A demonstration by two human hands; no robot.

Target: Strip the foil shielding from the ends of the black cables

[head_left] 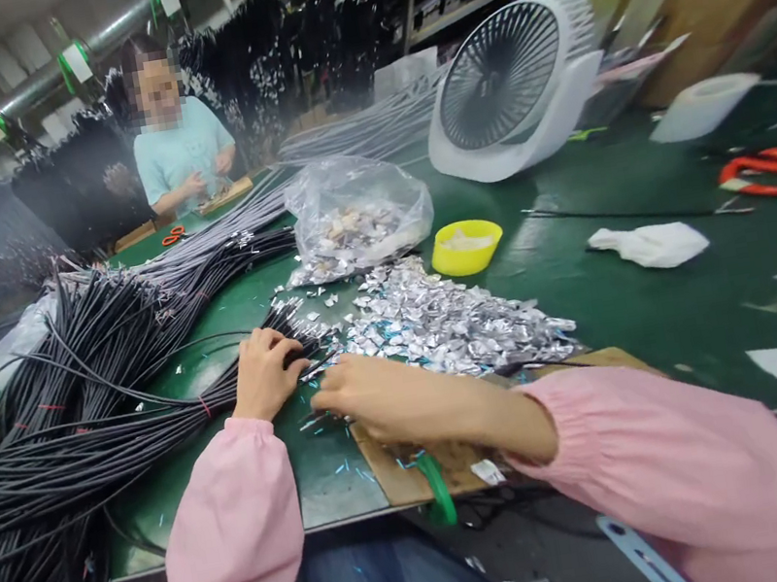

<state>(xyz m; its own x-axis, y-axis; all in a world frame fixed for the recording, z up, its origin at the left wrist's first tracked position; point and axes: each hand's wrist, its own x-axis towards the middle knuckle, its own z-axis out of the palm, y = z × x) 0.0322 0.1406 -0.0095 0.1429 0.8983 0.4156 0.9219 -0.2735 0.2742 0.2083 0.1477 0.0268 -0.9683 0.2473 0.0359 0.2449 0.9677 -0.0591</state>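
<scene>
My left hand (264, 370) is closed over the end of a bundle of black cables (179, 417), close to their stripped silvery tips. Beside it on the right, my right hand (372, 397) has its fingers bent and pressed together just by the cable tips. What lies between those fingers is hidden from this angle. A heap of silver foil scraps (452, 320) with blue bits spreads right behind my right hand. Under my right wrist lies a brown board (387, 468) with a green strap (435, 490) at the table's front edge.
A clear plastic bag (360, 202) of scraps, a yellow dish (468, 247) and a white fan (510, 85) stand farther back. Orange-handled scissors (775, 173) and a white crumpled piece (649, 246) lie right. Across the table a person (182, 156) sits by more cables.
</scene>
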